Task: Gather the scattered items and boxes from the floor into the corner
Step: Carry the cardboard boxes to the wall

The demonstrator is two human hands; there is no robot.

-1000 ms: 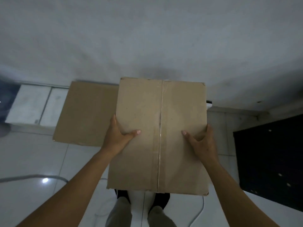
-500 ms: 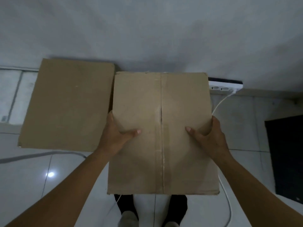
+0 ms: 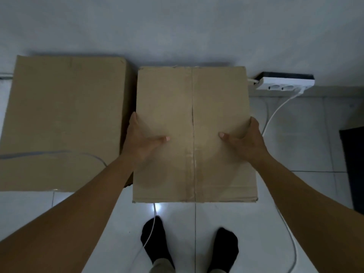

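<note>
The box point(image 3: 193, 99) gripped at its sides by left hand point(image 3: 142, 143) and right hand point(image 3: 247, 143) — second box point(image 3: 63, 119) just left of fingers point(image 3: 134, 120)

We scan held box point(image 3: 216, 99), second box point(image 3: 65, 115), power strip point(image 3: 275, 83): no text, label, brand or number we can read anywhere.

I count two cardboard boxes: the larger box point(image 3: 65, 119) and the taped box point(image 3: 167, 95). One white power strip point(image 3: 285, 83), with two sockets showing on it. Three stretches of cable: a grey cable point(image 3: 49, 152), a thin white cable point(image 3: 151, 229) and a thicker white cable point(image 3: 275, 113); whether any join I cannot tell. Two hands: left hand point(image 3: 141, 142), right hand point(image 3: 248, 142). Two black socks: left sock point(image 3: 155, 241), right sock point(image 3: 226, 245). One dark mat point(image 3: 354, 164).
</note>
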